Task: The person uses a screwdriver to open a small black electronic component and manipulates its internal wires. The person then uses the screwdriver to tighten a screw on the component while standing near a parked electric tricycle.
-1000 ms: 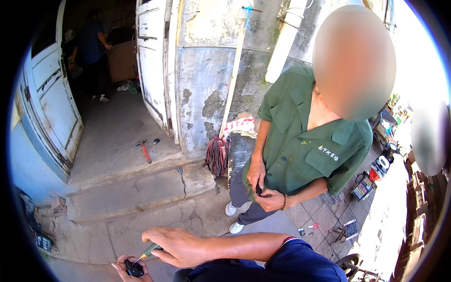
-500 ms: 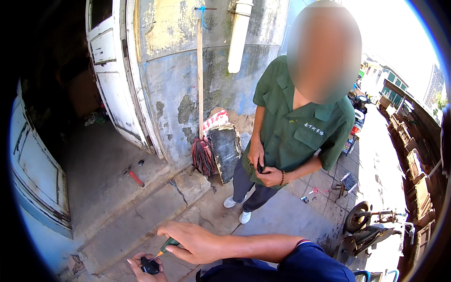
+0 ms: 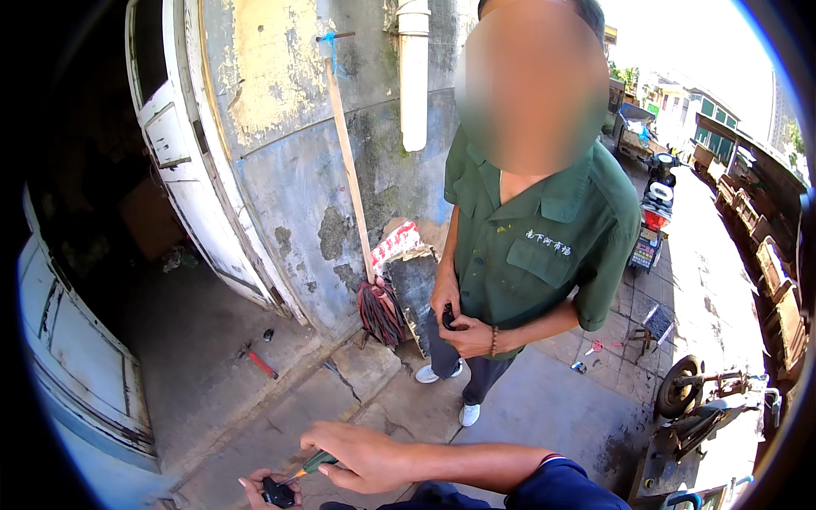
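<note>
At the bottom of the frame, a small black object (image 3: 277, 492) is held in the left hand (image 3: 268, 490), with the fingers curled up around it from below. A screwdriver with a green handle (image 3: 313, 464) is gripped in the right hand (image 3: 361, 457), whose fingers are closed tight on the handle. The thin tip is pointed down and to the left, right at the black object, and seems to be touching it or just about to; this cannot be told for sure. It looks as if a small screw or catch on the black object is being worked on. For the next move, the tip would need to be kept steady in its spot while the handle is turned, and the black object would need to be held still. The black object lies just to the lower left of the right hand, very near it. In the middle of the frame, another person in a green shirt (image 3: 531, 246) is seen standing, with a dark thing held in both hands.
</note>
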